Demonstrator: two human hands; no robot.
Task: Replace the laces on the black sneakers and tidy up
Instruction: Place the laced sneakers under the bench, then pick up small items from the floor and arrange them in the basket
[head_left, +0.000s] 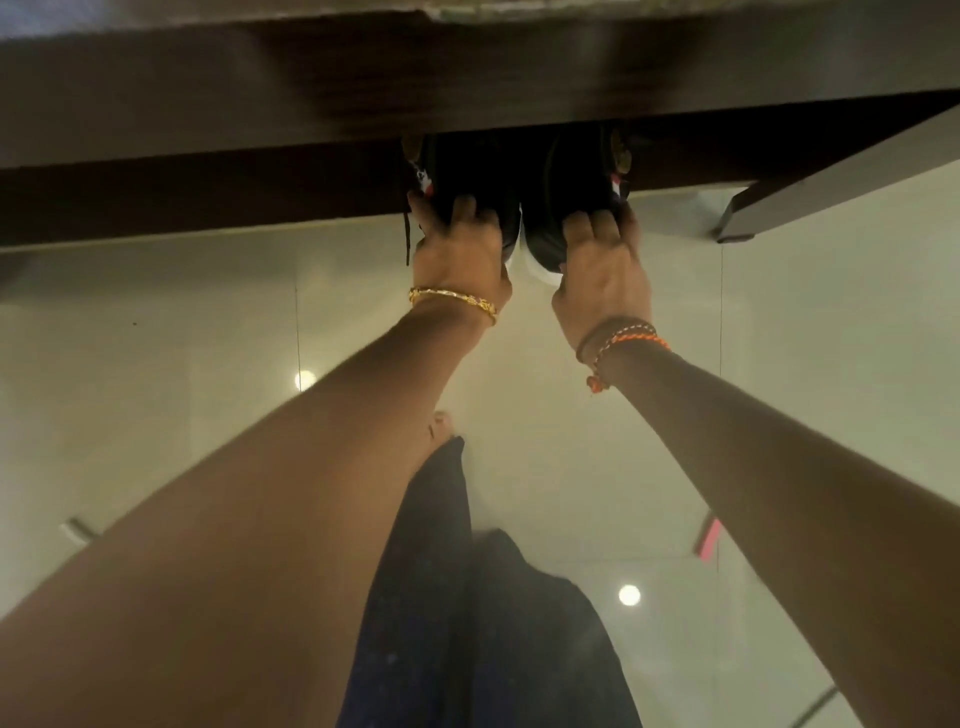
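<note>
Under the front edge of a dark wooden table (467, 88), two black sneakers (566, 208) sit side by side on the pale floor (156, 338). This looks like the tidying step. The left hand (460, 254) grips one heel, the right hand (602, 270) the other; next, judge whether to push them fully under. One black lace (408, 236) dangles.

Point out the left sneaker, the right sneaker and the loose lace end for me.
left sneaker (470, 171), head view, on its dark upper above the fingers.
right sneaker (574, 176), head view, on its dark upper under the furniture's edge.
loose lace end (408, 239), head view, on the hanging strand.
</note>
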